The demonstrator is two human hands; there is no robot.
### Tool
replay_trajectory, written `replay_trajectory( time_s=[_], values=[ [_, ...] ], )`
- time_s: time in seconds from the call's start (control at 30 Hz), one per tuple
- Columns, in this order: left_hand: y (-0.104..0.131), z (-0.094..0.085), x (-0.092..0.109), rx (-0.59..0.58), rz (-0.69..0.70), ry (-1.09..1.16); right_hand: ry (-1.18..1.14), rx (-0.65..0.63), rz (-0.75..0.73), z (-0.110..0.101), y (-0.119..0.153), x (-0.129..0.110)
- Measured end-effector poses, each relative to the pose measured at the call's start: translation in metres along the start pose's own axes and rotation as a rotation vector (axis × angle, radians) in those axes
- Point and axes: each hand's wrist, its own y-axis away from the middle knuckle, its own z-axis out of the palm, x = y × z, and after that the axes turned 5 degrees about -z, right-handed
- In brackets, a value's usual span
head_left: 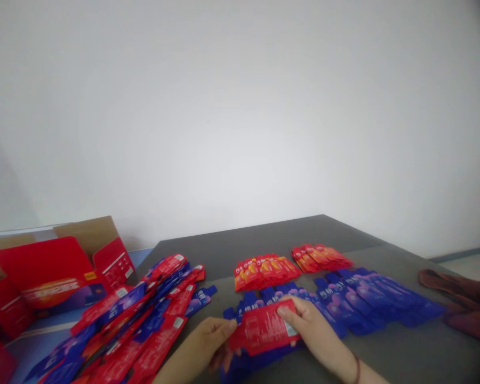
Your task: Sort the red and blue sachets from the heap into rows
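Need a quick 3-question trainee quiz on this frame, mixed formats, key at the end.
1. True or false: both the left hand and the right hand grip the red flat carton.
2. Multiple choice: which lies on the grey table at the far right? A) a dark red cloth B) a metal tray C) a white mug
3. Fill in: the fanned rows behind the hands are red cartons farther back and ____ cartons nearer.

Key: 1 true. 2 A, the dark red cloth. 3 blue.
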Motion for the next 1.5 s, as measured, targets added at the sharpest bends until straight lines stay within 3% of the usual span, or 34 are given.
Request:
replay_trajectory(
  time_s=[0.1, 0.2, 0.27, 0.37, 0.53, 0.63, 0.73, 0.8, 0.93, 1.03, 1.13, 1.27, 1.5],
  values=[
    [-0.002, 0.006, 0.000, -0.059, -0.113, 0.091, 0.220, -0.042, -0.283, -0.005, 0.000, -0.011],
    [-0.008, 0.014, -0.003, -0.020, -0.170, 0.170, 0.297, -0.235, -0.513, -0.010, 0.002, -0.017],
    [-0.013, 0.019, -0.006, 0.010, -0.176, 0.191, 0.335, -0.317, -0.601, -0.014, 0.003, -0.017],
    [-0.019, 0.020, -0.012, 0.023, -0.162, 0.237, 0.427, -0.327, -0.637, -0.020, 0.006, -0.010],
    [-0.018, 0.017, -0.014, 0.056, -0.081, 0.391, 0.450, -0.276, -0.559, -0.019, 0.016, 0.004],
    [-0.018, 0.017, -0.013, 0.082, -0.015, 0.455, 0.175, -0.150, -0.408, -0.012, 0.019, 0.008],
    [-0.022, 0.019, -0.016, 0.131, 0.001, 0.476, -0.232, -0.086, -0.105, -0.004, 0.017, 0.010],
    [-0.026, 0.020, -0.020, 0.144, 0.001, 0.473, -0.386, -0.093, 0.076, 0.000, 0.012, 0.011],
    [-0.032, 0.020, -0.029, 0.138, 0.019, 0.440, -0.585, -0.043, 0.186, 0.000, 0.008, 0.014],
    [-0.032, 0.019, -0.029, 0.157, 0.050, 0.412, -0.640, -0.154, 0.296, -0.003, 0.010, 0.011],
    [-0.028, 0.018, -0.024, 0.177, 0.037, 0.321, -0.586, -0.274, 0.298, -0.008, 0.012, 0.006],
    [-0.025, 0.020, -0.021, 0.146, 0.020, 0.229, -0.448, -0.262, 0.234, -0.014, 0.010, 0.003],
    [-0.035, 0.024, -0.032, 0.025, 0.098, 0.360, -0.330, -0.237, 0.195, -0.022, 0.007, 0.007]
  ],
)
